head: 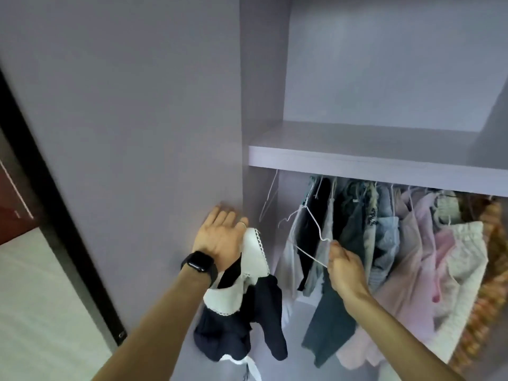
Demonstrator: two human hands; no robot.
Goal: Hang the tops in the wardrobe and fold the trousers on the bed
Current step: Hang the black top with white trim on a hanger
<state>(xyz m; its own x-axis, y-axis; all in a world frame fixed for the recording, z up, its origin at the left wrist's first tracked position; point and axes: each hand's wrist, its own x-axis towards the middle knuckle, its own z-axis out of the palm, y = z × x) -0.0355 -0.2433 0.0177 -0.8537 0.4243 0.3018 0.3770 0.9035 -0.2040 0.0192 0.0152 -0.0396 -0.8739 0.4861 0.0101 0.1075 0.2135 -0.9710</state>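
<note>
At the left side of an open wardrobe, the left hand is seen from the back, fingers straight and spread, fingertips laid on or just beside the lavender door panel, probably to steady the body or hold the panel aside. A black watch is worn on its wrist. A navy top with a white lace-edged collar is carried from the thumb side of this hand and hangs crumpled below it; the thumb is hidden, so how the cloth is gripped cannot be told. To the right, the right hand is curled, and a white wire hanger is pinched in its fingertips, tilted, and held clear of the rail. It is judged that the hanger is kept free and close to the top so the collar can be threaded onto it before hanging. Behind the right hand, a dense row of hung clothes in grey, blue, pink and white is packed beneath a shelf. That crowding is likely to get in the way, whereas the left end, where only a bare hanger hangs, is seen to offer a gap. At far right an orange-brown patterned thing is pressed against the clothes; its kind cannot be told. A dark door frame is seen at far left.
</note>
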